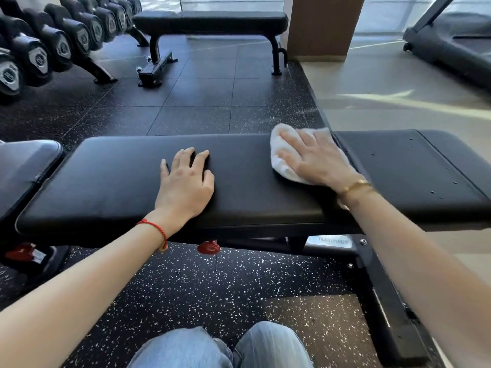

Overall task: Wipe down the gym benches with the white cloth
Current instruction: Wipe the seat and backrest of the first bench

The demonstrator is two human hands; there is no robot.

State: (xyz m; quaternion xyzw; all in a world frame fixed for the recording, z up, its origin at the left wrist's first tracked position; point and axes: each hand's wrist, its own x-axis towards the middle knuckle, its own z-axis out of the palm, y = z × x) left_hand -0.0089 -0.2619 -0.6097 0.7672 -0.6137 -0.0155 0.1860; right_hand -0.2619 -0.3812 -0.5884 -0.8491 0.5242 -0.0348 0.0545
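Head-cam view looking down at a black padded gym bench (127, 179) running left to right. Right hand (316, 158) lies flat, fingers straight and spread, pressing a crumpled white cloth (279, 144) onto the pad near its right end, by the seam w/ the next pad section. Left hand (186, 181) rests palm-down mid-pad, fingers relaxed, holding nothing. Red string bracelet (156, 229) on left wrist, gold bracelet (357, 185) on right. Far side: second flat bench (212, 21); dumbbell rack (58, 41) far left. Speckled rubber floor (202, 282) below.

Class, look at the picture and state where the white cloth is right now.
In the head view the white cloth lies right of centre on the near bench, pressed flat under the right hand, beside the gap between the two pads.
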